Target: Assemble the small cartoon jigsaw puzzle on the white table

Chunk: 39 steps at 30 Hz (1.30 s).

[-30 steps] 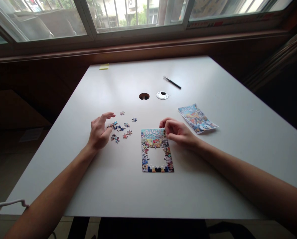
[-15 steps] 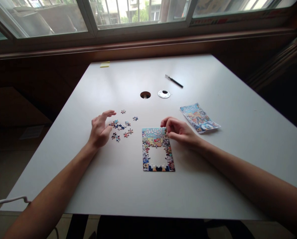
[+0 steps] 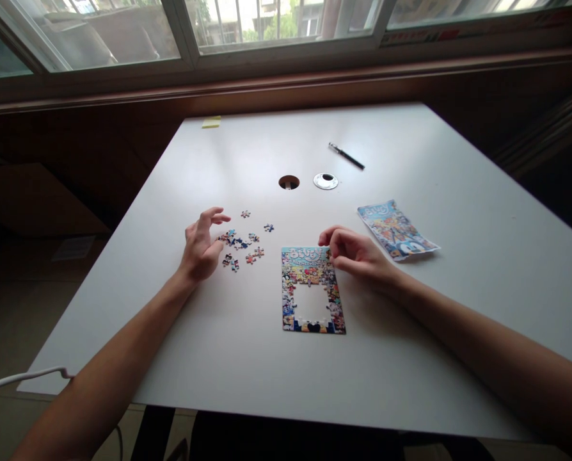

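A partly assembled jigsaw puzzle point(image 3: 309, 275) lies flat on the white table, with a roughly rectangular gap in its lower middle. At its upper right corner rests my right hand point(image 3: 356, 256), fingers curled in toward the thumb; whether a piece is between them is hidden. My left hand point(image 3: 203, 246) is open, thumb and fingers apart, at the left side of a loose cluster of puzzle pieces point(image 3: 238, 243). Two single pieces lie beyond that cluster: a pale puzzle piece point(image 3: 246, 214) and a dark blue puzzle piece point(image 3: 269, 227).
A creased picture sheet point(image 3: 396, 230) lies right of the puzzle. Farther back are a black pen point(image 3: 346, 155), a round metal cover point(image 3: 325, 181) and a cable hole point(image 3: 289, 182) in the tabletop. A yellow sticky note point(image 3: 212, 121) sits at the far left edge. A white cable point(image 3: 27, 376) crosses the near left corner.
The whole view has shifted slightly, so everything on the table appears a little farther right. Both hands keep nearly the same pose and place relative to the puzzle and the pieces.
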### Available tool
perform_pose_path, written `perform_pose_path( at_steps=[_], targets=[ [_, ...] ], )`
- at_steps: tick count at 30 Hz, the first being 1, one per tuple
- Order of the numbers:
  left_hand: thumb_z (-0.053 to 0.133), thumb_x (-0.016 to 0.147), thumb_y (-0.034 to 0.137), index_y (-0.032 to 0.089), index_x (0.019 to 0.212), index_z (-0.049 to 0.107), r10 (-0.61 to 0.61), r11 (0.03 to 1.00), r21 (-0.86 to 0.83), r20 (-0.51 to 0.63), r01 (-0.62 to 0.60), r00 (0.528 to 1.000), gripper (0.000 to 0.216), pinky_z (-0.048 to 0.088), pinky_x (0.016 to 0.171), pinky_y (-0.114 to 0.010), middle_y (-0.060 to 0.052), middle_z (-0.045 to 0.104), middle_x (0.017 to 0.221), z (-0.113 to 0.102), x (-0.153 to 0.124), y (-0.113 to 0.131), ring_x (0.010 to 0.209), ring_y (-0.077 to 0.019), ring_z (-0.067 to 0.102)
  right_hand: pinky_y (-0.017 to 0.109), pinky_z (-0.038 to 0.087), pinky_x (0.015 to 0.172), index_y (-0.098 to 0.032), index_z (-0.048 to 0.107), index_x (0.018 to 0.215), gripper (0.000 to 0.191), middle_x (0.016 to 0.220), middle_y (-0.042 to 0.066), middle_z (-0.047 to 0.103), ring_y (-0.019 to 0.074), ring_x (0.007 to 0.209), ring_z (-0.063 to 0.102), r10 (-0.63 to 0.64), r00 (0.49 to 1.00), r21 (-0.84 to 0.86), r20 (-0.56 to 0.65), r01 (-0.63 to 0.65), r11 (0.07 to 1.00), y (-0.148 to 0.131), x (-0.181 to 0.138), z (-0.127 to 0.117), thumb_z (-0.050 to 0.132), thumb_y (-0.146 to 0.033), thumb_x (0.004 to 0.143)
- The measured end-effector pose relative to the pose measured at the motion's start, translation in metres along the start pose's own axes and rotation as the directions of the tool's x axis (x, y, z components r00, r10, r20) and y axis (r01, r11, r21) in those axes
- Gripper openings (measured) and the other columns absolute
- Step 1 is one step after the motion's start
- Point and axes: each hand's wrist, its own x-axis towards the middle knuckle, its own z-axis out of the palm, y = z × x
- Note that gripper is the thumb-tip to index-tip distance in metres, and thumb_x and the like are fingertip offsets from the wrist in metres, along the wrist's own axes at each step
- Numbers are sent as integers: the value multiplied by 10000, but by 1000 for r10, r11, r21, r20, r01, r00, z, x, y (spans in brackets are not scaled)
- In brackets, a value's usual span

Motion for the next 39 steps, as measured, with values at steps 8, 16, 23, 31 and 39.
perform_pose_path(
  at_steps=[8,16,23,31,39],
  targets=[
    [509,711,155,240,1236,540,40,992,121,-1,-40,999,533,361,1054,-469,-33,680,1174,2,-1,0,1103,-258,611,358,439,785,-207,540,702,117,985,69,583,233,953,552,-20,1000,-10,6,20,1000,0,1,0,602,-110,721],
    [634,805,269,273,908,706,242,919,287,129,-270,962,125,318,1026,-461,-26,693,1065,8,-9,11,1092,-262,577,367,440,812,-212,533,702,120,989,65,583,234,970,554,-19,1000,-24,11,20,1000,1,1,0,595,-110,721],
    [677,771,307,277,887,703,252,912,282,190,-298,949,123,295,1014,-477,-31,697,1048,10,-11,13,1093,-278,553,366,441,812,-214,527,705,125,997,66,585,235,973,549,-18,1000,-26,15,19,999,1,1,-1,594,-109,715],
    [640,742,239,271,895,666,268,902,276,248,-333,931,159,282,1013,-480,-28,683,1072,7,-11,13,1115,-283,542,370,440,808,-214,531,708,135,999,69,583,240,977,548,-22,1000,-34,20,23,999,1,1,-1,593,-95,720],
    [676,778,344,261,871,656,235,905,294,260,-309,937,126,286,1005,-492,-38,691,1052,8,-11,17,1112,-292,538,369,454,806,-216,531,708,123,1000,67,587,241,978,550,-6,1000,-41,18,7,999,2,1,-2,610,-124,722]
  ],
)
